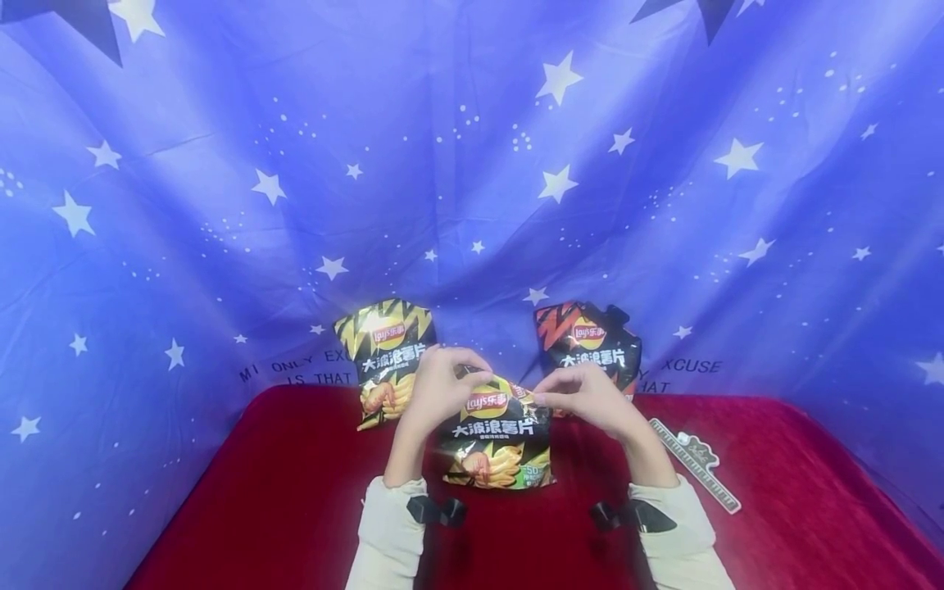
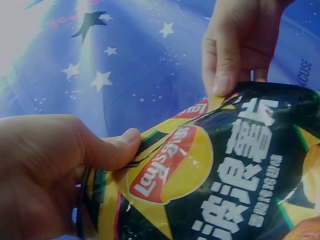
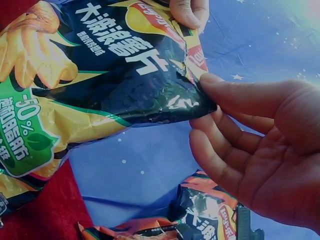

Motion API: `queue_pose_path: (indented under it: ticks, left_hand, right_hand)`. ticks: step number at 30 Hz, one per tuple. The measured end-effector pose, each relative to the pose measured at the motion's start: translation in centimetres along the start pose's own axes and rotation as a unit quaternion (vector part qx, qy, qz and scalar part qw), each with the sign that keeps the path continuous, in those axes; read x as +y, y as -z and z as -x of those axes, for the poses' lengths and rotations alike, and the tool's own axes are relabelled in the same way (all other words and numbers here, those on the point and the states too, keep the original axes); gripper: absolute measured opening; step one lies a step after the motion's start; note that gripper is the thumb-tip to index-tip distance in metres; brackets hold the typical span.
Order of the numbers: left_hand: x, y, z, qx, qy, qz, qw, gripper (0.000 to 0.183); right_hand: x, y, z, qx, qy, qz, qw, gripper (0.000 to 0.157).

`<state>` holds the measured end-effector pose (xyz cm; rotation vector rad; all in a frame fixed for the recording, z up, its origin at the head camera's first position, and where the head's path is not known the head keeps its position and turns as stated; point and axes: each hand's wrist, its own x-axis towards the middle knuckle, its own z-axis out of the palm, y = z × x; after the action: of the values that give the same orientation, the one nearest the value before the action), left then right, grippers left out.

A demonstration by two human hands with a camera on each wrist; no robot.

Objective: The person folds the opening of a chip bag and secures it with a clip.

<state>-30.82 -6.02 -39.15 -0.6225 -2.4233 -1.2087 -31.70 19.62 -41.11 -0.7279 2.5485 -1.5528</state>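
A black and yellow Lay's chip bag (image 1: 496, 447) stands at the middle of the table, its front facing me. My left hand (image 1: 442, 385) pinches its top left corner; in the left wrist view the thumb lies on the front, near the logo. With thumb and fingers my right hand (image 1: 586, 397) pinches the top right corner, seen closely in the right wrist view. Between the hands the top edge is creased, and a strip with a second red logo shows behind it. Whether the top is folded or torn, I cannot tell.
Behind to the left stands another yellow and black chip bag (image 1: 387, 360). At the back right is a red and black chip bag (image 1: 583, 336) with a black clip (image 1: 614, 315) on its top. A grey ruler (image 1: 696, 467) lies right on the red cloth (image 1: 796, 492).
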Motion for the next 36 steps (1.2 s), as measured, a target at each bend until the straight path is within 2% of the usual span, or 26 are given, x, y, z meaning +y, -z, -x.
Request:
queue_pose_path:
  ticks: [8, 11, 22, 28, 31, 36]
  left_hand:
    - [-0.2, 0.7, 0.0, -0.029, 0.036, 0.038, 0.9982, 0.01]
    - [-0.1, 0.7, 0.1, -0.029, 0.037, 0.043, 0.998, 0.013]
    - [-0.1, 0.7, 0.3, -0.002, 0.022, 0.001, 0.9998, 0.01]
    - [-0.2, 0.6, 0.3, -0.001, 0.03, -0.004, 0.9995, 0.008]
    - [-0.4, 0.6, 0.2, 0.0, 0.035, 0.0, 0.9994, 0.008]
    - [-0.6, 0.7, 0.1, 0.005, 0.038, 0.008, 0.9993, 0.008]
  right_hand:
    - [0.1, -0.2, -0.1, 0.0, 0.016, -0.007, 1.0, 0.015]
    - [0.1, -0.2, -0.1, 0.001, 0.017, -0.005, 1.0, 0.015]
    - [0.1, -0.1, -0.1, 0.0, 0.014, 0.005, 1.0, 0.014]
    - [0.0, 0.5, 0.3, -0.003, 0.007, 0.0, 1.0, 0.019]
    - [0.2, 1.6, 0.8, 0.014, 0.01, 0.001, 1.0, 0.025]
    - [0.2, 4.8, 2.5, 0.088, -0.001, 0.047, 0.995, 0.035]
